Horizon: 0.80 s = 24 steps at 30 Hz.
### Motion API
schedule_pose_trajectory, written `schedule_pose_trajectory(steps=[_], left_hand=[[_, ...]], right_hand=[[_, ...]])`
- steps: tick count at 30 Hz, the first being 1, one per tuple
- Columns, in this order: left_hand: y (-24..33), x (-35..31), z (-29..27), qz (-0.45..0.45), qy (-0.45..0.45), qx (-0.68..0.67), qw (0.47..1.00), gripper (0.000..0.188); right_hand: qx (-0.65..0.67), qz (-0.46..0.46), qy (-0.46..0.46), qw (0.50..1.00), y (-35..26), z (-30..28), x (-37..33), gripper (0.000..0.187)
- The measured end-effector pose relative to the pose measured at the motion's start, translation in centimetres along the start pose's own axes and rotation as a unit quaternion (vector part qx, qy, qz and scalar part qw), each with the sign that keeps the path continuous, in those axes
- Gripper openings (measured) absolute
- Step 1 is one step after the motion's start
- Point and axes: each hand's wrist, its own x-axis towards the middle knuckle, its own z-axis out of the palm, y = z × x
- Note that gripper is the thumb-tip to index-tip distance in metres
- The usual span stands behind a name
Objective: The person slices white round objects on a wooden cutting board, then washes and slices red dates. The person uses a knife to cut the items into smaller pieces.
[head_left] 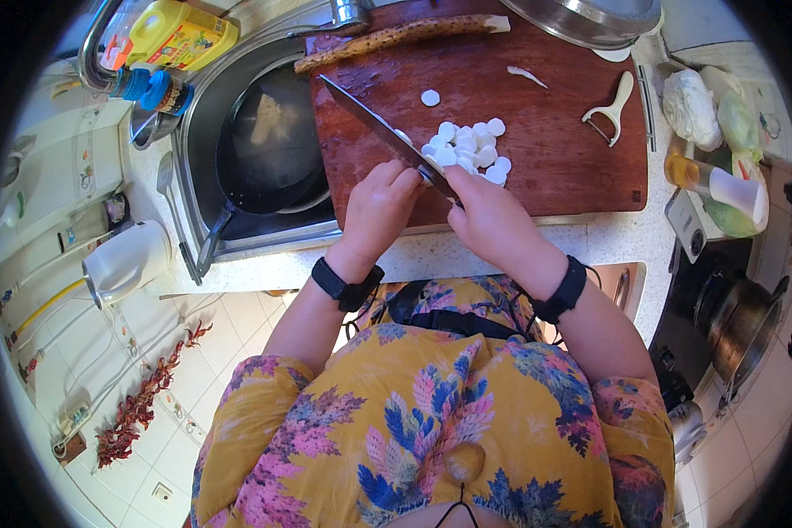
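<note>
My right hand is closed round the handle of a kitchen knife. Its long blade slants to the far left across the wooden cutting board. Close against the blade, my left hand has its fingers curled on a peeled yam piece, mostly hidden with only a bit of white showing. Just beyond the blade lies a heap of round white yam slices, with one slice apart from it. An unpeeled yam with brown skin and a white cut end rests along the board's far edge.
A peeler and a white sliver lie on the board. Left of it, a black frying pan holding water sits in the sink. A metal pot stands far right. A phone and a bottle are at the right.
</note>
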Motion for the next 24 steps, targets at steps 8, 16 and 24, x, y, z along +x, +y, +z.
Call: schedule_pose_trajectory(steps=[8, 16, 24], left_hand=[[-0.1, 0.0, 0.2, -0.003, 0.016, -0.013, 1.000, 0.012], [-0.3, -0.2, 0.3, -0.007, 0.006, -0.015, 1.000, 0.012], [-0.1, -0.1, 0.0, -0.016, 0.001, -0.018, 1.000, 0.011]], right_hand=[[-0.004, 0.026, -0.039, 0.999, -1.1, -2.3, -1.6, 0.030], [0.006, 0.030, -0.044, 0.999, -1.3, -2.4, -1.9, 0.030], [-0.011, -0.029, -0.004, 1.000, -0.6, -0.8, -0.8, 0.028]])
